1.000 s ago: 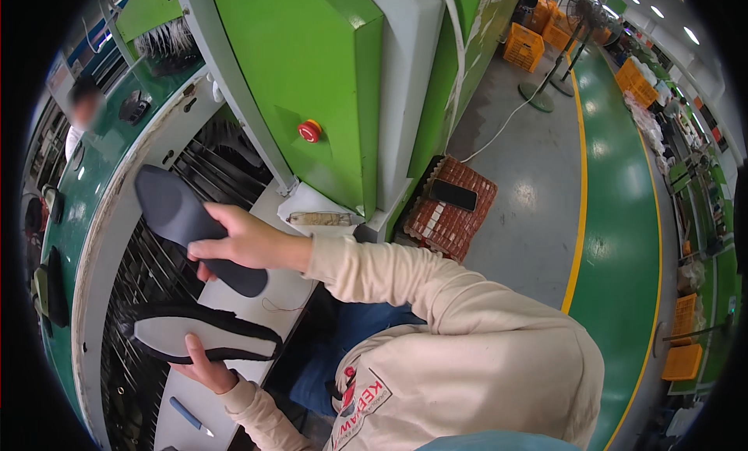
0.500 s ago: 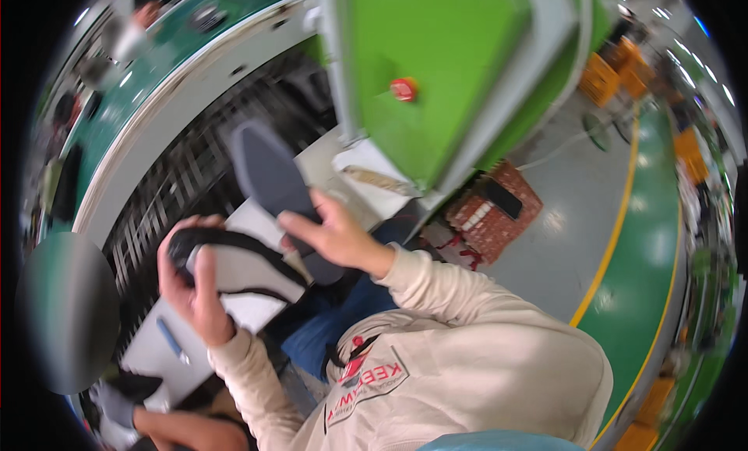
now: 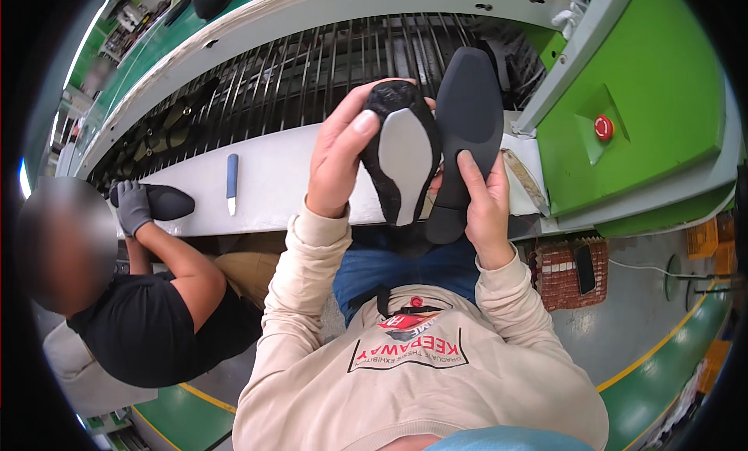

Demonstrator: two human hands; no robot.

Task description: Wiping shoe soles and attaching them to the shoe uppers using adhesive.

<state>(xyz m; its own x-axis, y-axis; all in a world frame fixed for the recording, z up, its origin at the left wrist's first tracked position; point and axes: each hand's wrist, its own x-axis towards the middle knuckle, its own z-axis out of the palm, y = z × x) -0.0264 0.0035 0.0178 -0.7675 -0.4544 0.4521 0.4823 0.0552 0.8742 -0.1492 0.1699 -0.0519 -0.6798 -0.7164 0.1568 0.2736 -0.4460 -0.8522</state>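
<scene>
My left hand (image 3: 333,159) wraps round the toe and side of a shoe upper (image 3: 407,159), its underside facing me: a pale grey middle with a rough black margin. My right hand (image 3: 489,209) grips a black shoe sole (image 3: 471,100) near its heel end, thumb on the face toward me. Upper and sole are held upright, side by side and very close, over the edge of a white bench (image 3: 288,159). Whether they touch is unclear. Some fingers of both hands are hidden behind the pieces.
A blue-handled tool (image 3: 232,178) lies on the bench to the left. Beyond it, a co-worker's gloved hand (image 3: 134,206) rests on a dark shoe (image 3: 171,202). Metal rollers (image 3: 312,81) run behind the bench. At right stands a green machine (image 3: 647,116) with a red button (image 3: 604,128).
My view has swung round to face the bench squarely. Upper and sole, earlier tilted and further apart, now stand upright next to each other. Both hands have kept hold.
</scene>
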